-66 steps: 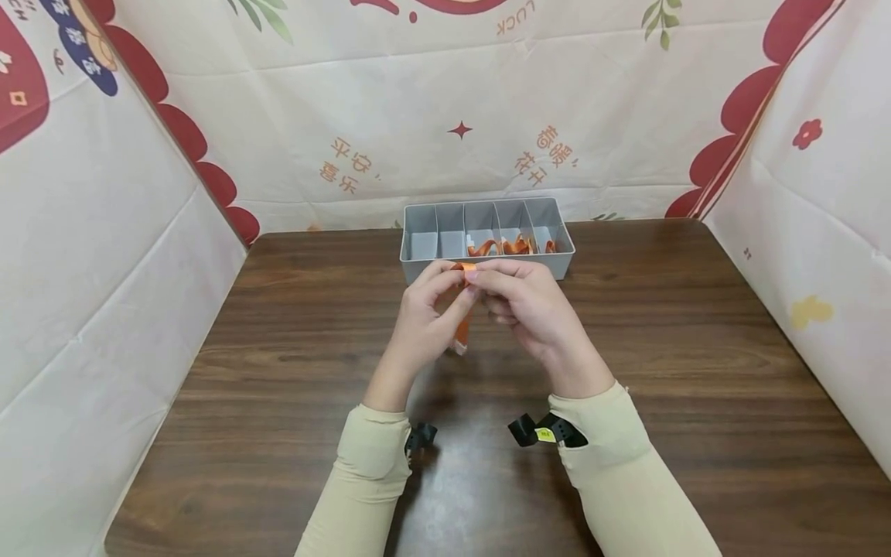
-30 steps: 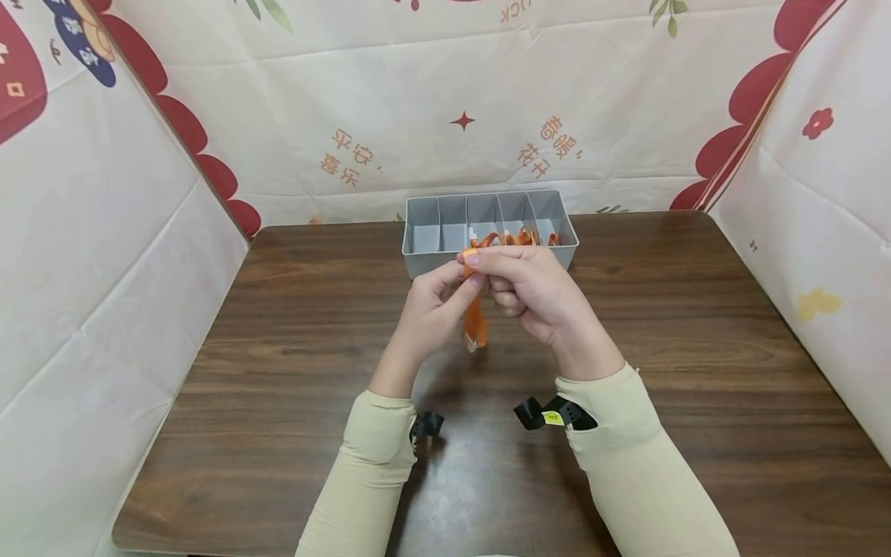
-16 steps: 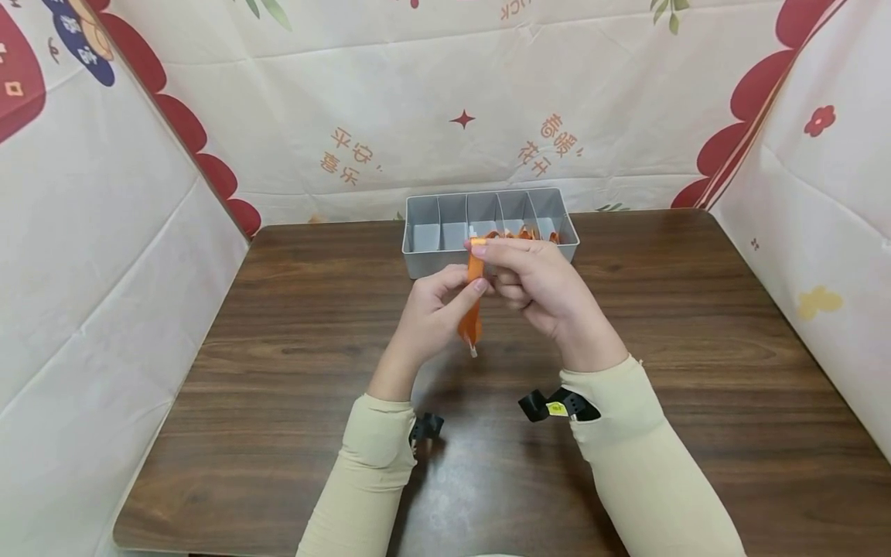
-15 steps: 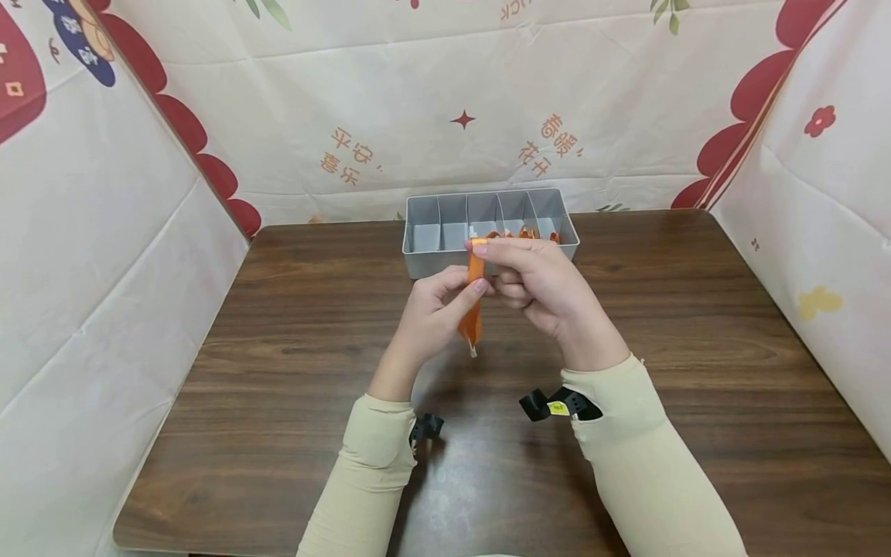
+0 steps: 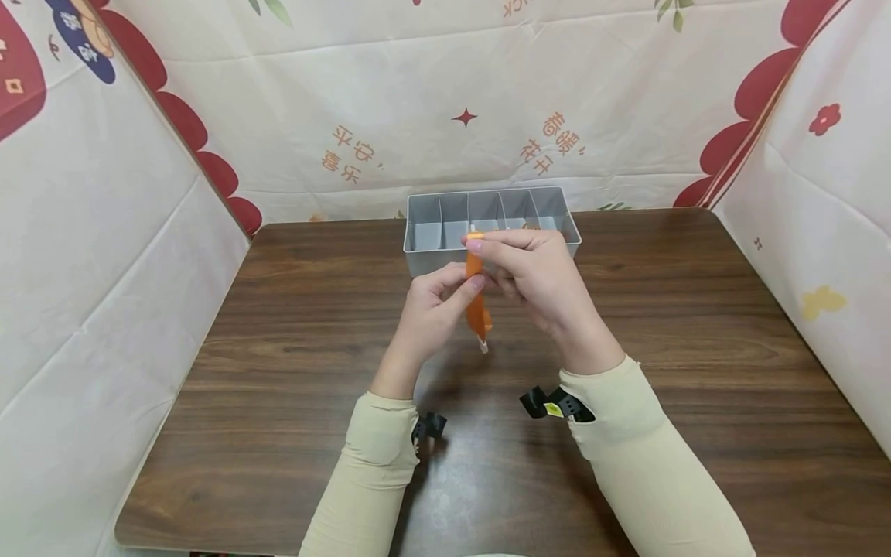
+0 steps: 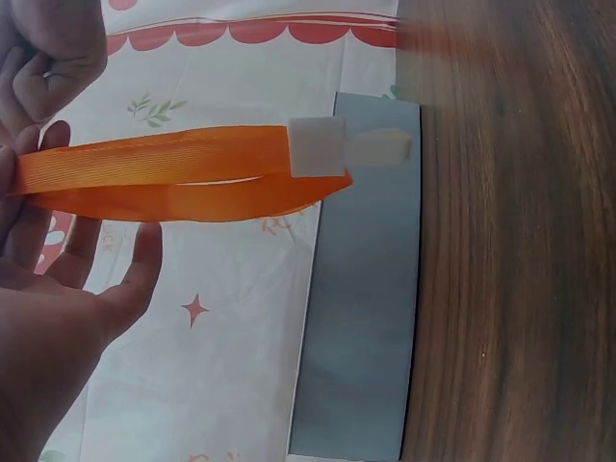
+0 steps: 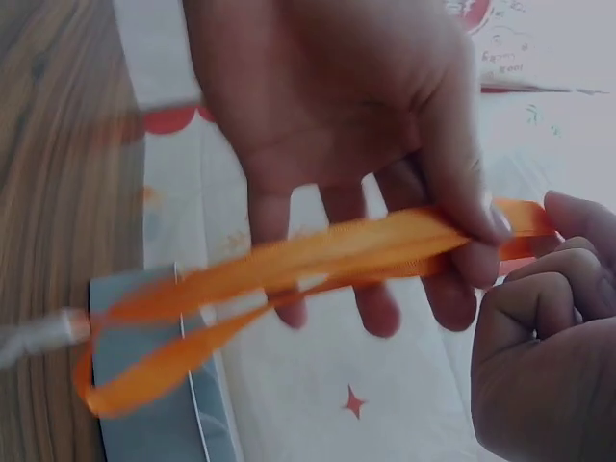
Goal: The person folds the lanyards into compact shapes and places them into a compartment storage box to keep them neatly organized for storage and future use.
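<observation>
An orange lanyard [image 5: 476,313] with a white plastic end [image 5: 483,346] hangs folded between both hands over the table. My right hand [image 5: 546,282] pinches its top fold between thumb and fingers. Just below, my left hand [image 5: 431,309] pinches the strap, its thumb across the front. In the left wrist view two layers of the strap [image 6: 164,164] run side by side to the white clip [image 6: 318,146]. Beneath the left hand [image 7: 337,106], the right wrist view shows a loose loop [image 7: 135,390] at the lower end.
Behind the hands, a grey divided box [image 5: 425,259] stands near the far edge of the wooden table [image 5: 292,348]. A bit of orange [image 5: 530,227] shows inside it, mostly hidden by my right hand. Printed cloth [image 5: 278,131] encloses the back and sides.
My right hand has risen with the lanyard's top, and more orange strap shows between the hands. The hands were closer together earlier. The hanging white end has swung slightly right.
</observation>
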Tool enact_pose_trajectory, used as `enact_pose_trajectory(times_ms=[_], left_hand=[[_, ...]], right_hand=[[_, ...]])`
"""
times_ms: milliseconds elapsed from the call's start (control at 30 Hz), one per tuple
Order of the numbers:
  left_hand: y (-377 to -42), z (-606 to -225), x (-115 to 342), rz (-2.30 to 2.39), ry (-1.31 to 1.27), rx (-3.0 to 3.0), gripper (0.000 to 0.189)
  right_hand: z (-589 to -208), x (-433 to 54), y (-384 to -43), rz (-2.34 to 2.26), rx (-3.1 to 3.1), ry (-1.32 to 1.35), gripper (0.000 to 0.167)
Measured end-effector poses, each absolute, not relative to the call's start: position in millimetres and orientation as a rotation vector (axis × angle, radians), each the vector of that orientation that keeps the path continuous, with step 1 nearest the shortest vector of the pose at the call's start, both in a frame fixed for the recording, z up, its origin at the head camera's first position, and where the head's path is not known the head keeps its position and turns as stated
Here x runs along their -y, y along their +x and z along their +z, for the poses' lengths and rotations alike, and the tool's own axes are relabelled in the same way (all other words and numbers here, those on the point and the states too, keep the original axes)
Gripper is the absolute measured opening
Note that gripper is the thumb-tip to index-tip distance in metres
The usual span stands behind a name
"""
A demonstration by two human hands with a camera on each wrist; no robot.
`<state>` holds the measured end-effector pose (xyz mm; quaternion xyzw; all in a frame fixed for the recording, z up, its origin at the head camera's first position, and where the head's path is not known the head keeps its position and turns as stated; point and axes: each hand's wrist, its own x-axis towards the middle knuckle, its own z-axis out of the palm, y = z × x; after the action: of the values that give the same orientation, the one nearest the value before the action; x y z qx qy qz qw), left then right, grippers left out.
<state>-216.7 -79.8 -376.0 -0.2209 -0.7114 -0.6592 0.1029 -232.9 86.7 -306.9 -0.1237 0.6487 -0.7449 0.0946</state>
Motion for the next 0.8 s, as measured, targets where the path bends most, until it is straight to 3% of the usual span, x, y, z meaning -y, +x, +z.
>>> enact_pose_trajectory(times_ms=[800], left_hand=[[-215, -397, 79, -1.985, -0.625, 2.202, 0.017]], right_hand=[[-239, -81, -239, -2.424, -1.777, -0.486, 0.009]])
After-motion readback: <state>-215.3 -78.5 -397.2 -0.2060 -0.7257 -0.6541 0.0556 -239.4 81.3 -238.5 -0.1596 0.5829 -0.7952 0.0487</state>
